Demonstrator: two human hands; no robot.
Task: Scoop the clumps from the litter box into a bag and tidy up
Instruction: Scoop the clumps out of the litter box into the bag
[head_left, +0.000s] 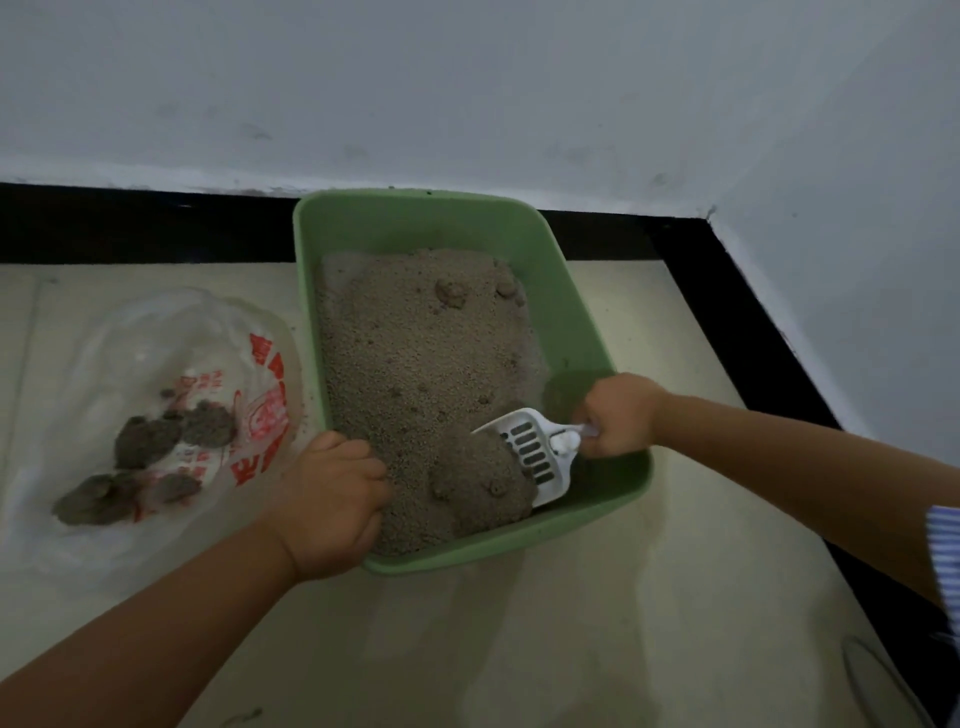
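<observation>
1. I hold the white scoop (535, 457) by its handle with my right hand (618, 415), fingers curled tight around it. The slotted blade is pushed into the litter at about 5 o'clock of the green litter box (587, 338), near its front right corner. I judge the tilt lets loose grains fall through the slots.

2. A large clump (480, 480) lies against the blade, toward 9 o'clock from it. It looks like the next thing to lift.

3. My left hand (332, 504) grips the front left corner of the box, at about 7 o'clock, fingers curled over the rim into the litter. I think this grip is there to stop the box from sliding when the scoop pushes.

4. The clear plastic bag (156, 415) with red print lies flat on the floor at 9 o'clock of the box, just beside it. Several dark clumps (150, 441) are already in it. Its place close to the box makes the carry short, so less litter can spill.

5. Two smaller lumps (452, 293) sit at 12 o'clock in the litter, so the scooping is not finished, in my judgement.

6. The box stands in a corner, near the black skirting (130, 228), which I think also helps to keep it in place.
</observation>
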